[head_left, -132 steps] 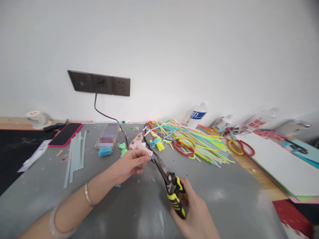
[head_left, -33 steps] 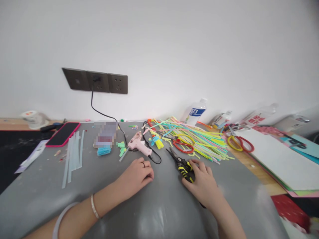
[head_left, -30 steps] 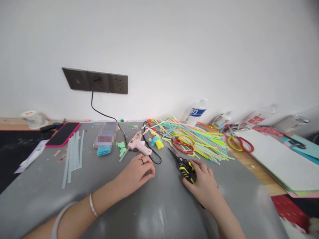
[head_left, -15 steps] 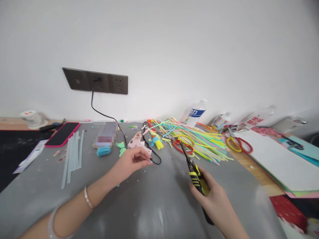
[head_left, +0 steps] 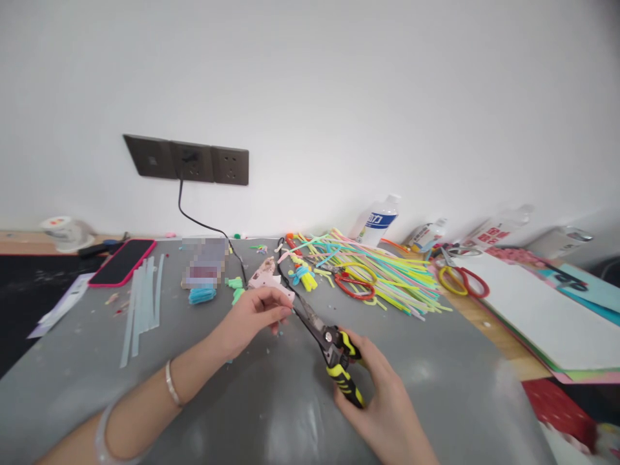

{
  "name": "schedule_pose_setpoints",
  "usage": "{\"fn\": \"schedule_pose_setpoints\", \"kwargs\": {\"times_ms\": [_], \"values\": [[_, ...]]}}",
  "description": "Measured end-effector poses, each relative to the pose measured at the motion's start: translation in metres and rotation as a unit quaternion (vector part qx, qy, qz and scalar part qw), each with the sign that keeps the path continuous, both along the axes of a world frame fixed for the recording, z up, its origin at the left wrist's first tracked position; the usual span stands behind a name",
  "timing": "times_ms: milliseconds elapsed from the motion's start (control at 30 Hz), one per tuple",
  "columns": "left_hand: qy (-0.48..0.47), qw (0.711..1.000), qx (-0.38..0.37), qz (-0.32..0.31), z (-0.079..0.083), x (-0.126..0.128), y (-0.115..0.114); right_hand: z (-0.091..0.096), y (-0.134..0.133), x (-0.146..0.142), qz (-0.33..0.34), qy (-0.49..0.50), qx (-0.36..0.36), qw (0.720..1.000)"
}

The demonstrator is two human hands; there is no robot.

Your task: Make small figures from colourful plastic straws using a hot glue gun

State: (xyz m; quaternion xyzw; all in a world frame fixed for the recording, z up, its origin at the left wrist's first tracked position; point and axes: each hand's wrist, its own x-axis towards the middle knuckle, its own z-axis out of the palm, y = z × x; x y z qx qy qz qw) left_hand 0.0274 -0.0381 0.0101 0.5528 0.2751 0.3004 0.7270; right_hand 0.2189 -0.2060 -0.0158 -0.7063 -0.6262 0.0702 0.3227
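Observation:
My left hand [head_left: 259, 315] is closed in a pinch near the middle of the grey mat. What lies between its thumb and forefinger is too small and covered to make out. Just behind its fingers sits a pale pink glue gun [head_left: 271, 284], partly hidden, with a black cord. My right hand [head_left: 382, 394] grips a pair of shears [head_left: 341, 355] with black and yellow handles. Their blades are parted and point up and left, the tips right beside my left fingertips.
Behind are a pile of pastel pipe cleaners [head_left: 397, 278], red-and-yellow scissors [head_left: 356, 284] and a small yellow-and-blue twisted figure [head_left: 304, 274]. Glue sticks [head_left: 143, 310] and a pink-cased phone [head_left: 123, 261] lie left. Bottles [head_left: 380, 219] stand by the wall; white paper [head_left: 542, 316] lies right.
My right hand has moved left with the shears, and their blades have parted and come up to my left fingertips. The left hand has stayed nearly still.

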Motion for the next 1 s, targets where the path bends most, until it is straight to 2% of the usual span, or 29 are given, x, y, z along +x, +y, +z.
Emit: {"fn": "schedule_pose_setpoints", "kwargs": {"times_ms": [200,367,533,1000], "values": [[-0.054,0.998,-0.028,0.016,0.001,0.003,-0.002,-0.002,0.001,-0.008,0.011,-0.013,0.008,1.000],[-0.047,0.997,-0.052,0.018,0.002,0.004,-0.002,-0.005,0.004,-0.010,-0.005,-0.018,0.029,0.999],[-0.042,0.998,-0.046,0.018,-0.001,0.003,-0.002,-0.002,0.005,-0.009,-0.004,-0.015,0.044,0.999],[-0.018,1.000,-0.015,0.021,0.003,0.001,-0.003,0.004,0.005,-0.012,0.014,0.075,0.007,0.997]]}}
